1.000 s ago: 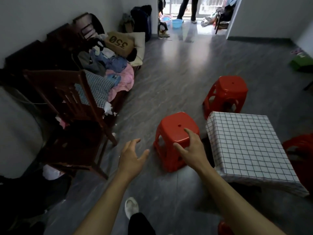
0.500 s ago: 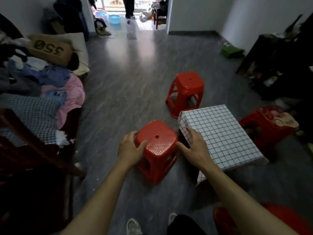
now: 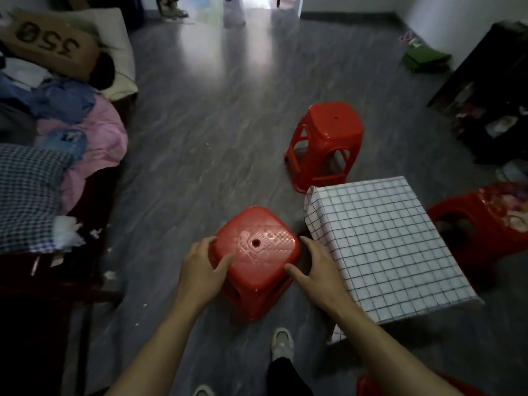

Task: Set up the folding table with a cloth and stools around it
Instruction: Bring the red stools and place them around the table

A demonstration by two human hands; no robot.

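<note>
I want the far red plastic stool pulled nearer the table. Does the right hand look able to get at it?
Probably not: the right hand holds the near red plastic stool, and the far red plastic stool stands beyond the far corner of the checked-cloth table, likely out of reach.

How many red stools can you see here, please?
4: near stool between left hand and right hand; far stool beyond the table; right stool beside it; red edge at bottom, likely a fourth, mostly cut off.

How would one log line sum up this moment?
phase: placing stool | left grip: holds near stool | right grip: holds same stool | stool position: beside clothed table
</note>
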